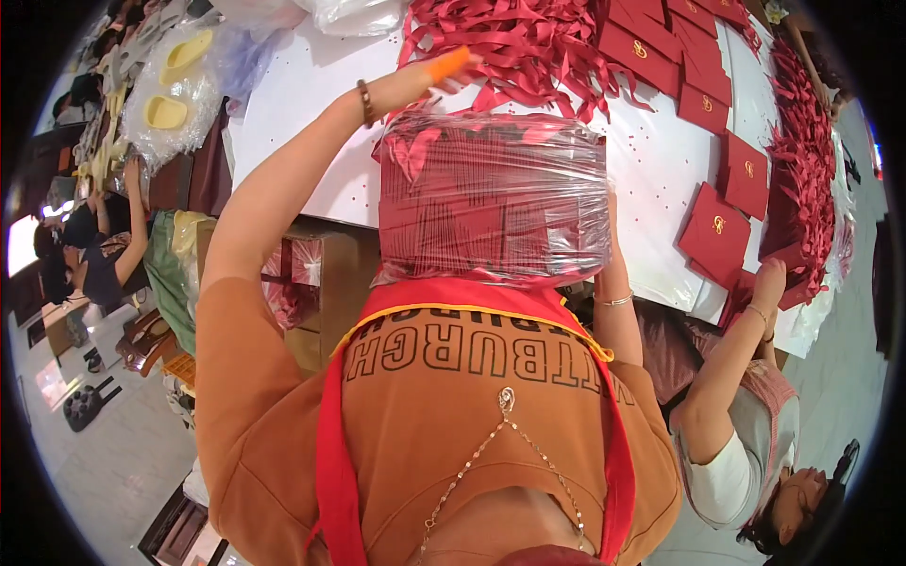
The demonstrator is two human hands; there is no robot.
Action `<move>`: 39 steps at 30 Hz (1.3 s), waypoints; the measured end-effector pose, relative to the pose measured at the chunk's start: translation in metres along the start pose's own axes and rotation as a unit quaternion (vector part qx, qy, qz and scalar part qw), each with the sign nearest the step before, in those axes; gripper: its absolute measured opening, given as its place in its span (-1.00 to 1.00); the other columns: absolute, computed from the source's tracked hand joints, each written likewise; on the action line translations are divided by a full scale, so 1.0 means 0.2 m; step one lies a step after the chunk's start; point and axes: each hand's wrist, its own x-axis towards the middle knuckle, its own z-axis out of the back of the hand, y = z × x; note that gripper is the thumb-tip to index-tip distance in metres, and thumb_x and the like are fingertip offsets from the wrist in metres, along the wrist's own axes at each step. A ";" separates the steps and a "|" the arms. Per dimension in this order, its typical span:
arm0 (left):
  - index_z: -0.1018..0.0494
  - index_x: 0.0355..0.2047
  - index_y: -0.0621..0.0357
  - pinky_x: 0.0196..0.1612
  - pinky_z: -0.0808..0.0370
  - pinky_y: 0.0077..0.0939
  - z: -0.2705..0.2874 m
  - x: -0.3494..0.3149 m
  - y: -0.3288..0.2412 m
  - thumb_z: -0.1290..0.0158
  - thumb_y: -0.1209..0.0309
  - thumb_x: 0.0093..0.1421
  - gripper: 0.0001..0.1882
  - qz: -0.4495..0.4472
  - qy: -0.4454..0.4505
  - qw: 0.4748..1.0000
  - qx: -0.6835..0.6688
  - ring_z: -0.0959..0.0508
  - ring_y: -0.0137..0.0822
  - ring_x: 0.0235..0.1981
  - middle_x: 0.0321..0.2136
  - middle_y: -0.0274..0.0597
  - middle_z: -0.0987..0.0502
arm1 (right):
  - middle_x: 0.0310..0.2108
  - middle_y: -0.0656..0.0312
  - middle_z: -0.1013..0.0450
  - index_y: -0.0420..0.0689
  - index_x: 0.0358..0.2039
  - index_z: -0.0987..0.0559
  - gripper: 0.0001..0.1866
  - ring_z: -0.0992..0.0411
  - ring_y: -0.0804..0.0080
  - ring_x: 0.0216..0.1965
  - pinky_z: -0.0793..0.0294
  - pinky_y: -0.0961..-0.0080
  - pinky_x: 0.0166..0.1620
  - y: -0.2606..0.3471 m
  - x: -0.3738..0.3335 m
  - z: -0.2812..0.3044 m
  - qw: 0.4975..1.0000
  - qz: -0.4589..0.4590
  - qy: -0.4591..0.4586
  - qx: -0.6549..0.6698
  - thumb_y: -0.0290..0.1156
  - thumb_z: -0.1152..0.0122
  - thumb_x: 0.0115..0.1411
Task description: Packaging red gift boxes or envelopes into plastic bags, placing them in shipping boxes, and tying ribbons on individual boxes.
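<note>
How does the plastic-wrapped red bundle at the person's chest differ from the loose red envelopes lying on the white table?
The wrapped bundle is a thick stack bound in clear film; the loose envelopes lie bare, singly or slightly overlapping. The bundle sits at the table's near edge against the person's chest, with the left hand reaching past it; the envelopes lie flat to the right on the white table. The envelopes show gold emblems; none is visible on the bundle. Both are the same deep red.

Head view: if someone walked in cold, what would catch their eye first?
Probably the bulky stack of dark red card pieces wrapped in clear plastic film, held at the near edge of the white table. The left hand, an orange cover on one finger, reaches over it to a heap of loose red ribbon-like strips; the right hand is hidden behind the bundle. Flat red envelopes with gold emblems lie to the right.
</note>
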 end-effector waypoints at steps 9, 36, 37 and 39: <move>-0.10 0.13 -0.17 0.04 -0.22 -0.35 -0.19 -0.32 -0.18 0.14 -0.16 0.03 -0.30 0.067 0.093 0.927 0.358 -0.45 -0.27 -0.39 -0.61 -0.24 -0.34 | -0.44 0.31 -0.42 -0.27 -0.22 -0.46 -0.71 -0.34 0.64 -0.45 -0.34 0.65 -0.37 0.03 0.04 0.01 0.997 -0.031 0.073 0.004 -0.36 0.16 0.21; -0.37 -0.15 0.12 -0.38 -0.22 -0.73 -0.57 -0.41 0.36 0.22 0.07 0.20 -0.58 -0.005 -0.526 0.796 -0.298 -0.30 -0.58 -0.45 -0.41 -0.42 -0.39 | -0.55 0.27 -0.30 -0.19 -0.60 -0.35 -0.63 -0.18 0.59 -0.53 -0.21 0.64 -0.42 1.18 -0.30 -0.60 0.980 0.129 0.142 -0.047 -0.23 0.24 0.24; -0.35 -0.12 0.20 -0.21 -0.24 -0.63 -0.55 -0.45 0.31 0.23 0.13 0.22 -0.58 -0.070 -0.510 0.817 -0.261 -0.33 -0.49 -0.28 -0.27 -0.30 -0.39 | -0.56 0.29 -0.30 -0.15 -0.61 -0.33 -0.63 -0.18 0.64 -0.54 -0.21 0.71 -0.48 1.17 -0.26 -0.60 0.971 0.192 0.132 -0.057 -0.19 0.21 0.23; -0.35 -0.12 0.32 -0.06 -0.27 -0.55 -0.52 -0.56 0.09 0.22 0.21 0.22 -0.59 -0.195 -0.471 0.846 -0.154 -0.38 -0.43 -0.14 -0.19 -0.19 -0.42 | -0.55 0.30 -0.30 -0.16 -0.59 -0.35 -0.63 -0.20 0.65 -0.53 -0.22 0.72 -0.49 1.18 -0.24 -0.65 0.974 0.170 0.147 -0.024 -0.17 0.18 0.22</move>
